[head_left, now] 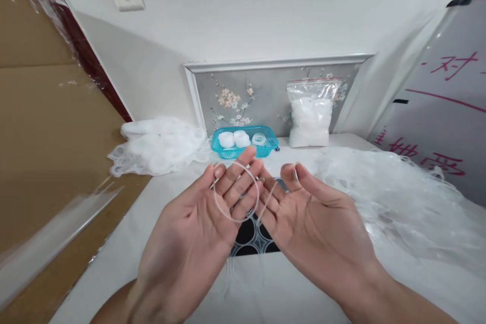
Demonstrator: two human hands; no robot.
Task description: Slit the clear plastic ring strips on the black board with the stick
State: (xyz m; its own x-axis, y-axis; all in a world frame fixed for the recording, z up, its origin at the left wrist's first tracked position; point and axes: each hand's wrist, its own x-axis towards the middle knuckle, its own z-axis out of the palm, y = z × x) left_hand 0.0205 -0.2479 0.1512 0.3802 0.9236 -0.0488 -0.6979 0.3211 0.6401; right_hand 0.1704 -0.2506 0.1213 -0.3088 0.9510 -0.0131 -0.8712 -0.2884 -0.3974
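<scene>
My left hand [205, 223], palm up, has its thumb and index fingertip closed on a thin whitish plastic ring [258, 197]. The ring stands upright in front of the other fingers. Beside it, my right hand [311, 212] is also palm up, with thumb and index fingertip pinched together; what lies between them is too small to make out. A thin translucent strip [268, 202] crosses the right hand's other fingers; whether it is held is unclear. Below both hands lies a black panel [245, 233] with pale circle outlines, partly hidden by the hands.
A blue plastic basket [245, 153] at the back holds several white ring bundles [240, 138]. Right of it stands a zip bag [310, 119] of white material. Translucent piles lie left [163, 144] and right [402, 202]. Cardboard [45, 162] borders the left; a whiteboard [448, 96] borders the right.
</scene>
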